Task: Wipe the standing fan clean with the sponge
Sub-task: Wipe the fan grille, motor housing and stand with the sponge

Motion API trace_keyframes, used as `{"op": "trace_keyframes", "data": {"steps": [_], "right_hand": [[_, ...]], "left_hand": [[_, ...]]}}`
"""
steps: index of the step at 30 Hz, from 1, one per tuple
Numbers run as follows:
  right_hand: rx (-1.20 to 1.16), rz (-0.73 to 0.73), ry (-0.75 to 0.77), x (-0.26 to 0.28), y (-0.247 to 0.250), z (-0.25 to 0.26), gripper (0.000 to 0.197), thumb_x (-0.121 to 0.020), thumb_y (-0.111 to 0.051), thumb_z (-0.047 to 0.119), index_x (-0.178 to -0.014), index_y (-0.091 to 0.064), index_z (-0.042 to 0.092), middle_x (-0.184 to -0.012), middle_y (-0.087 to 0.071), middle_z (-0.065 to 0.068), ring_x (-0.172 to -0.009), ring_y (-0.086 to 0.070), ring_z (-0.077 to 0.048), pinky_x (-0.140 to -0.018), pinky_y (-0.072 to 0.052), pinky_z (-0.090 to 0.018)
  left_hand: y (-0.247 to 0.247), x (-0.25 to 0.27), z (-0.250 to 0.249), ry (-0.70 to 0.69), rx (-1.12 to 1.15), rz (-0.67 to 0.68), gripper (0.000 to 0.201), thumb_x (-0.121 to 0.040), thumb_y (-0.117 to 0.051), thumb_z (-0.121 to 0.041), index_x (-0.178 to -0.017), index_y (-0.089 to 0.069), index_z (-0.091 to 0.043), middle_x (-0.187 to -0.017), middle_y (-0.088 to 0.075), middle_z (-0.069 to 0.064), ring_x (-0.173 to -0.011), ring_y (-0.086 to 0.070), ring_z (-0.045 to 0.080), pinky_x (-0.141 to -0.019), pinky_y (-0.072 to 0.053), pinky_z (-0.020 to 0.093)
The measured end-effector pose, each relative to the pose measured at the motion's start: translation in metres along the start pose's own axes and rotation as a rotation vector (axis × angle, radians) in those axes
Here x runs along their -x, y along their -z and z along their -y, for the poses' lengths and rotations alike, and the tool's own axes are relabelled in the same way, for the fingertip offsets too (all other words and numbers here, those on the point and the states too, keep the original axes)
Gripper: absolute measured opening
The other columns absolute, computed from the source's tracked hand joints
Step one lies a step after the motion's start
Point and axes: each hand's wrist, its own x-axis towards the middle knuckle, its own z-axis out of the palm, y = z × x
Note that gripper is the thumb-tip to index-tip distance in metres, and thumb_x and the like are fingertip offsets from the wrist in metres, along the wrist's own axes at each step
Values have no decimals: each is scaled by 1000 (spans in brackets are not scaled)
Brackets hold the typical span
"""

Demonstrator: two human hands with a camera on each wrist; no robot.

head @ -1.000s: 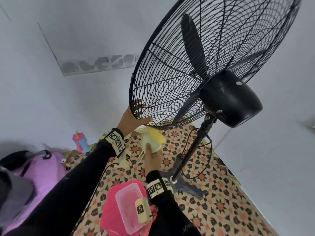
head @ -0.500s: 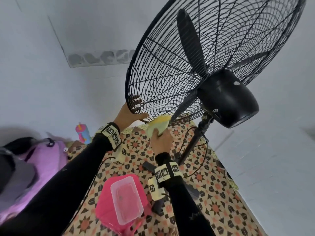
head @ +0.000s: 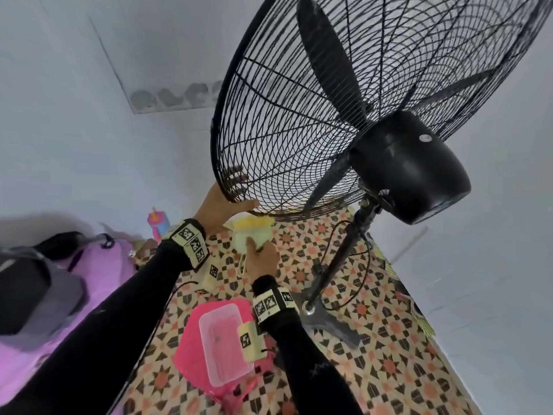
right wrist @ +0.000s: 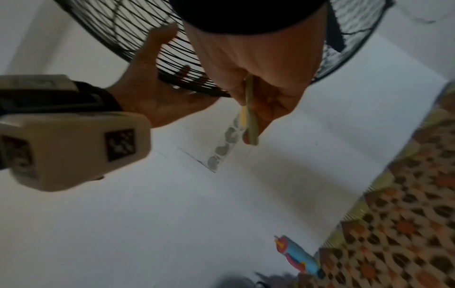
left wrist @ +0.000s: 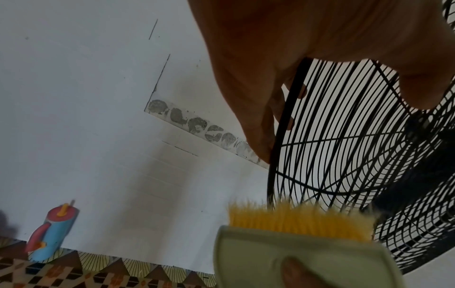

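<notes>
Both hands busy: left hand (head: 223, 202) grips black wire fan guard (head: 287, 121) rim, right hand (head: 261, 259) holds yellow-bristled pale-green scrubber (head: 253, 232) just below; next, prob. press & sweep.

Left hand (head: 220, 203): raised, fingers curled round the fan guard rim (head: 239, 202).
Right hand (head: 263, 259): raised, pinching the brush (head: 254, 233).
</notes>
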Motion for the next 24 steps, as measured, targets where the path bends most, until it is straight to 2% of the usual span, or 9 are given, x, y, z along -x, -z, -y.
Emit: {"op": "trace_keyframes", "data": {"steps": [2,4,7,10,13,17,20,22,24], "right_hand": [[-72,4,-143,-15,-2,-29,46,-98,-58,49,-98,-57,4,-93,-58,-10,-88,-55,-25,-87,-51,-45],[-225,29,-283,-37,-2,-55,65,-86,-66,55,-119,-62,0,-104,-66,-14,-93,-63,-29,-87,-55,-46],[-390,44,-380,-96,-15,-102,73,-55,-72,56,-104,-65,2,-103,-71,-14,-81,-59,-28,-69,-50,-38],[-538,35,-448,-104,3,-81,56,-73,-77,31,-109,-65,-11,-94,-71,-23,-69,-57,-28,-56,-44,-32],[-704,32,-490,-69,28,-30,23,-92,-67,6,-109,-62,-9,-84,-71,-20,-61,-60,-24,-49,-48,-26],[-701,282,-391,-10,25,1,22,-93,-65,1,-113,-63,-7,-92,-74,-25,-47,-55,-13,-41,-41,-21],[-555,433,-229,20,21,-4,11,-93,-67,4,-104,-67,1,-72,-73,-7,-46,-59,-8,-41,-41,-20],[-543,286,-321,3,20,-15,11,-92,-67,10,-92,-62,0,-66,-67,-3,-47,-57,-10,-44,-42,-22],[-543,62,-450,-28,26,-28,16,-90,-68,12,-95,-63,-2,-71,-67,-6,-50,-53,-12,-47,-42,-24]], "left_hand": [[-5,3,3,12,-4,-28,93,-70,-95,-40,-149,-48,-27,-144,-61,-8,-130,-60,9,-109,-49,36],[-10,5,10,31,-10,-73,93,-67,-96,-38,-147,-51,-23,-142,-63,-8,-128,-60,4,-106,-49,26],[-17,5,20,57,-50,-84,93,-63,-98,-45,-143,-57,-21,-137,-67,-4,-123,-65,9,-101,-54,24],[-22,3,30,76,-66,-87,84,-66,-98,-35,-140,-58,-22,-134,-68,0,-118,-70,20,-98,-59,38],[-25,3,32,39,-68,-74,86,-68,-98,-40,-142,-57,-26,-137,-67,-3,-111,-71,30,-97,-60,40],[-19,4,28,-4,-106,-90,91,-64,-96,-51,-141,-57,-22,-135,-67,-6,-122,-65,8,-103,-54,25],[-20,6,28,-12,-127,-81,92,-63,-95,-53,-141,-57,-21,-135,-66,-5,-120,-66,8,-103,-56,31],[-23,11,29,7,-140,-86,96,-61,-94,-60,-141,-55,-24,-135,-66,-7,-118,-67,10,-95,-59,33],[-25,15,31,-1,-173,-109,92,-62,-92,-65,-138,-57,-26,-129,-69,-9,-112,-69,14,-92,-61,40]]}}
